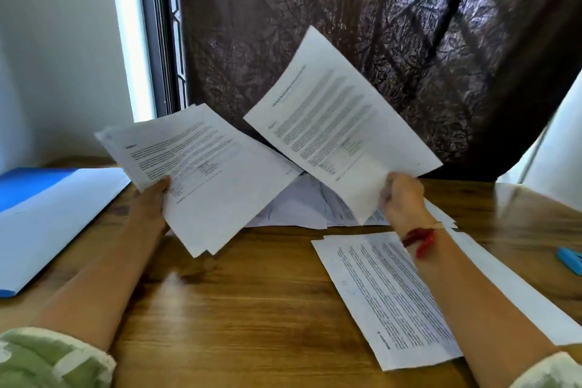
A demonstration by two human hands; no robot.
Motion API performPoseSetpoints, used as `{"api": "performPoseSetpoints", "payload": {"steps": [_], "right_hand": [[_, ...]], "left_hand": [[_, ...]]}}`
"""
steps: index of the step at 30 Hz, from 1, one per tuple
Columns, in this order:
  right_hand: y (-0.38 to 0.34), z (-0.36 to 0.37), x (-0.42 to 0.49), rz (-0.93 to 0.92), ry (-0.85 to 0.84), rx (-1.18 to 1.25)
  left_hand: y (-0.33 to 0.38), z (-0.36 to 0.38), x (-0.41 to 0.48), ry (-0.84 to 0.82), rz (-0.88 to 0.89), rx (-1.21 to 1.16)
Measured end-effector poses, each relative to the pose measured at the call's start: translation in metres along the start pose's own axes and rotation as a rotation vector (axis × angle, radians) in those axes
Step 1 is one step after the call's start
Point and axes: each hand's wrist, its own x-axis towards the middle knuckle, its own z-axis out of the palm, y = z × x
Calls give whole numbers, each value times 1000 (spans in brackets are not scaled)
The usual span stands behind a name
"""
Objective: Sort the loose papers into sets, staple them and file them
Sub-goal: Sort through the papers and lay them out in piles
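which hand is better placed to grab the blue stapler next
Likely right. The blue stapler lies on the right side; the right hand holds only one sheet, the left hand a whole stack far off.

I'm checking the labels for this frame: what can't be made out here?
Head view:
- Text on the sheet in the right hand: blurred.
- Sheet count of the stack in the left hand: edges overlap.
- Blue object: cut off by the right edge.
- Loose pile: mostly hidden behind held papers.

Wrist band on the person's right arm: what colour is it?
Red. The wrist band shows best in the head view.
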Motion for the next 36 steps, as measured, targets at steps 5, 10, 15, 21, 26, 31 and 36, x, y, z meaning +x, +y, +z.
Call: {"api": "performPoseSetpoints", "payload": {"steps": [5,10,15,21,26,31,36], "right_hand": [[-3,-14,10,72,51,89],[5,-20,17,97,-47,15],[28,-3,7,230,-80,-76],[46,28,10,246,-205,-367],[55,52,-1,218,-290,-409],[60,68,-9,222,-337,-422],[67,83,-18,261,-391,-463]], "left_hand": [[6,3,-2,-18,-11,-55],[9,-5,0,8,-31,-85],[10,-12,5,12,-48,-54],[14,-15,15,75,-51,-100],[17,-19,15,182,-23,-79],[18,-29,24,203,-11,-73],[19,-31,22,183,-43,-86]]}}
